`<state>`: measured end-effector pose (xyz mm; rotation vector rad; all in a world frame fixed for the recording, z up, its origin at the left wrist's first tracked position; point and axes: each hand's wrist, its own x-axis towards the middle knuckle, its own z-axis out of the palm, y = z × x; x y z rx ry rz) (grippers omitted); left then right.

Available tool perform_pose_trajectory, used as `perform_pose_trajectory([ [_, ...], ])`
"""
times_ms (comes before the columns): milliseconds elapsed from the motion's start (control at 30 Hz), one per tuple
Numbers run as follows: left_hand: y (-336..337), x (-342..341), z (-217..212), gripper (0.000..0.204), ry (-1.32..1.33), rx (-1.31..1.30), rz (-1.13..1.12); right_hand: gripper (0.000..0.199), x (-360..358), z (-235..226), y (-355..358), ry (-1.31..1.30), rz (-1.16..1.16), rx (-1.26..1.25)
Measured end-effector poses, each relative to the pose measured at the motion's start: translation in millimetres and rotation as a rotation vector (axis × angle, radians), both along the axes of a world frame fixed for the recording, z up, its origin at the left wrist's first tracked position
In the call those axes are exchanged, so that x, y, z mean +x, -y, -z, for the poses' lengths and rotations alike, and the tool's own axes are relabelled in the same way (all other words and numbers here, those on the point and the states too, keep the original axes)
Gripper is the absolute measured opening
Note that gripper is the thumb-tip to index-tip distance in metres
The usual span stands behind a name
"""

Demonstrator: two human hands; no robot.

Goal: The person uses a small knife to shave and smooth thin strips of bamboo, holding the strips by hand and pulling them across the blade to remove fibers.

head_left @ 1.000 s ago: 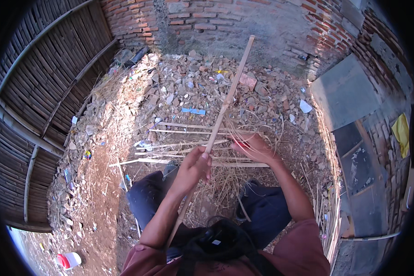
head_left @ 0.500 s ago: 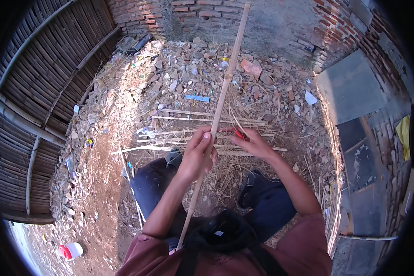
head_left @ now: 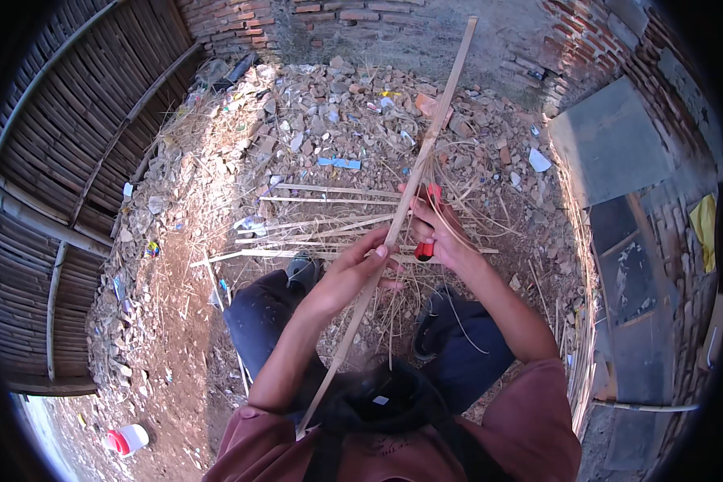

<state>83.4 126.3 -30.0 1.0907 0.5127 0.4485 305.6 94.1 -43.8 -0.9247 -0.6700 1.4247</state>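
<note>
My left hand (head_left: 360,269) is closed around a long split bamboo strip (head_left: 434,132), its thumb lying along the strip. The strip slants from my lap up to the far right, and its far end reaches in front of the wall. My right hand (head_left: 439,229) grips a red-handled tool (head_left: 424,251) right beside the strip; its blade is hidden, so I cannot tell its exact kind. Thin curled bamboo shavings (head_left: 463,317) hang around my right hand and over my right leg.
Several cut bamboo strips (head_left: 329,190) lie across the ground ahead of my feet. Rubble (head_left: 321,120) spreads up to a brick wall (head_left: 361,16). A bamboo-slat wall (head_left: 72,104) stands at left, grey boards (head_left: 614,149) at right, a red-and-white container (head_left: 126,439) at lower left.
The bamboo strip's far end has swung right and slightly nearer. My right hand has turned, showing more of the red tool, and curled shavings now hang beside it.
</note>
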Motion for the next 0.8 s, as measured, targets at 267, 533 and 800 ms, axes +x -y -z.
perform_pose_trajectory([
  [267, -6, -25, -13, 0.022, -0.232, 0.226, 0.452, 0.038, 44, -13, 1, -0.014, 0.267, 0.098],
  [533, 8, -14, -12, 0.02, -0.066, 0.162, 0.108, 0.044, 33, -4, 8, 0.253, 0.307, 0.093],
  [800, 4, -12, -18, 0.021, 0.047, 0.008, -0.178, 0.035, 3, -2, 9, 0.745, 0.144, 0.276],
])
